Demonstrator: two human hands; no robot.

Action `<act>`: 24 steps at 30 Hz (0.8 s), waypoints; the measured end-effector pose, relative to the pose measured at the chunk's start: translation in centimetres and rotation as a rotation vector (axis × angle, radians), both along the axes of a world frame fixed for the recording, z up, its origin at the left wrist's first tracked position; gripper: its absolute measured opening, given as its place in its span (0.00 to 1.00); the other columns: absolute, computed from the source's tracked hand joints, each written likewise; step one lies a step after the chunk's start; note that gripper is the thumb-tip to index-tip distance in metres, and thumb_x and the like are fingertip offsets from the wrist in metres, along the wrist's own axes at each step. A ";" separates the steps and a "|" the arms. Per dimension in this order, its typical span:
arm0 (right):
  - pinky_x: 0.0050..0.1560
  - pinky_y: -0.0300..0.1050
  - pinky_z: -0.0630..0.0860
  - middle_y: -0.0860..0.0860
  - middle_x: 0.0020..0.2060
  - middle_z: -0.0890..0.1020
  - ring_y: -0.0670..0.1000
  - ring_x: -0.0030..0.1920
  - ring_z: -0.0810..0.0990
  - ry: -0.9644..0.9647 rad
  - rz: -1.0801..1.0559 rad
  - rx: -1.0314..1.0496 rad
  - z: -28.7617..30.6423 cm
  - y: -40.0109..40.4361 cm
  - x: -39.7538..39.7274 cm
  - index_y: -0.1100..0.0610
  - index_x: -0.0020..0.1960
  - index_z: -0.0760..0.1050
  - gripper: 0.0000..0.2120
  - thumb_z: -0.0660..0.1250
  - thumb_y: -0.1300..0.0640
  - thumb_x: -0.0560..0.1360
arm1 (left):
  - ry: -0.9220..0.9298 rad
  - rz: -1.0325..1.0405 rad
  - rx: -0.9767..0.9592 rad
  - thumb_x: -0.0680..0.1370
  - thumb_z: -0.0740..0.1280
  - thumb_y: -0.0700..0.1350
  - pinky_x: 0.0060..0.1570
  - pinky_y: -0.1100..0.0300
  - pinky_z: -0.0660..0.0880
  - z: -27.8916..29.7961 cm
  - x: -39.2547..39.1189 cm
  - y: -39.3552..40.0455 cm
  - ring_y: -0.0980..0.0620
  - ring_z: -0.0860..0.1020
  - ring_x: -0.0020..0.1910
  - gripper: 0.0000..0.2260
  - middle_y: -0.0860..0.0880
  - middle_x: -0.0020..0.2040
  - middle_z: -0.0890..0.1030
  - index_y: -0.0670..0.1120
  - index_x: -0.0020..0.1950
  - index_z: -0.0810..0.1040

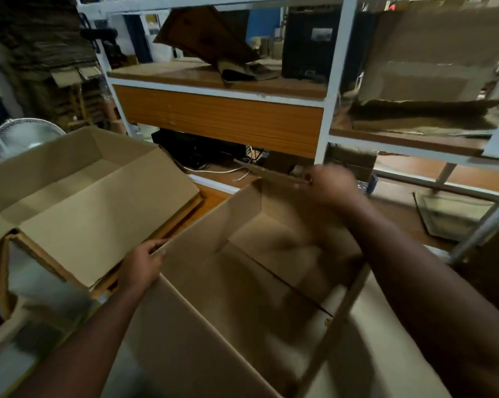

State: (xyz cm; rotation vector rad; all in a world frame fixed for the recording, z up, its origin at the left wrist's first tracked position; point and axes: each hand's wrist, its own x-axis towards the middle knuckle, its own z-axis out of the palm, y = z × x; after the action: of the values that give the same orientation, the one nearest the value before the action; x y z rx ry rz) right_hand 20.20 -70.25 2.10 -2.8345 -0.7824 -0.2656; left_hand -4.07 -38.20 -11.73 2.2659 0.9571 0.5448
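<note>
Open carton [78, 196], white fan [24, 136], metal shelving [333, 81], loose cables [222, 170]

No text can be read. Near box [202, 326]: plain brown card, no print showing. Pale sticker [321, 34] on the black unit [303, 56] up on the shelf [168, 71]: too blurred to make out.

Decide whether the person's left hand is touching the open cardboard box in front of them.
Touching. The head view shows the left hand gripping the cardboard box at the top edge of its left wall, fingers curled over the rim.
</note>
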 end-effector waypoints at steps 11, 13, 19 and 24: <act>0.79 0.66 0.32 0.60 0.83 0.59 0.65 0.83 0.54 -0.321 -0.233 -0.093 -3.0 -6.5 6.8 0.53 0.85 0.50 0.49 0.57 0.25 0.75 | 0.084 -0.010 0.129 0.81 0.70 0.43 0.53 0.53 0.76 -0.7 -0.5 1.4 0.39 0.83 0.58 0.13 0.43 0.59 0.86 0.48 0.65 0.85; 0.80 0.68 0.35 0.58 0.85 0.53 0.65 0.84 0.51 -0.223 -0.252 -0.123 -3.2 -6.7 7.3 0.53 0.86 0.44 0.57 0.56 0.19 0.71 | 0.101 0.000 0.142 0.81 0.70 0.44 0.53 0.53 0.76 -0.7 -0.7 1.7 0.39 0.83 0.57 0.13 0.44 0.58 0.86 0.50 0.64 0.85; 0.72 0.64 0.66 0.59 0.75 0.71 0.64 0.73 0.69 -0.144 -0.203 -0.065 -4.0 -7.4 7.0 0.49 0.84 0.55 0.52 0.49 0.17 0.72 | 0.079 0.064 0.128 0.79 0.71 0.41 0.56 0.50 0.77 -1.1 -3.4 4.5 0.39 0.83 0.56 0.11 0.44 0.57 0.87 0.48 0.60 0.86; 0.78 0.69 0.56 0.59 0.84 0.58 0.65 0.81 0.59 0.045 -0.222 -0.017 -6.7 -6.7 6.9 0.50 0.87 0.42 0.60 0.45 0.12 0.67 | 0.017 0.106 0.099 0.79 0.71 0.39 0.55 0.51 0.77 -1.4 -4.0 4.2 0.40 0.83 0.57 0.11 0.44 0.56 0.87 0.46 0.60 0.86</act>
State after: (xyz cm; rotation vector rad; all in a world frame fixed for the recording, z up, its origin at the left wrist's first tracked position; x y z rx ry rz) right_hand 27.10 -76.97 -4.59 -2.9334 -0.4630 -0.2262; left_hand -8.05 -33.98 -13.08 2.3203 1.0860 0.6324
